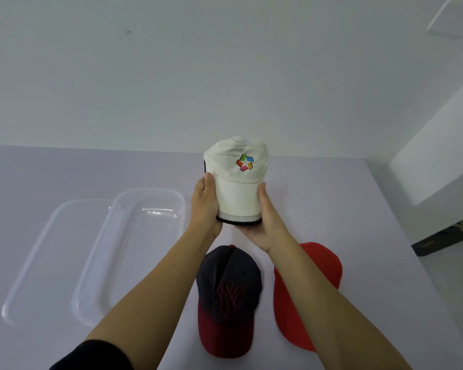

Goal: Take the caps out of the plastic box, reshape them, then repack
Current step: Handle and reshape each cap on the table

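Already the clear rectangular plastic box (181,209) stands empty on the pale lilac bench (358,209), with its flat clear lid (38,263) just to its left. To the right of the box, held above the bench, is the cream fabric cap with a multicoloured logo (238,166). Both hands grip it: the left hand (205,206) wraps the brim's left edge, and the right hand (262,225) cups its right edge and underside. Right of the box and nearer the person lie a navy cap with a maroon brim (229,297) and, beyond it, a plain red cap (310,289). Unpacking looks finished; the cream cap seems to be the one being reshaped. Repacking is all left to do.
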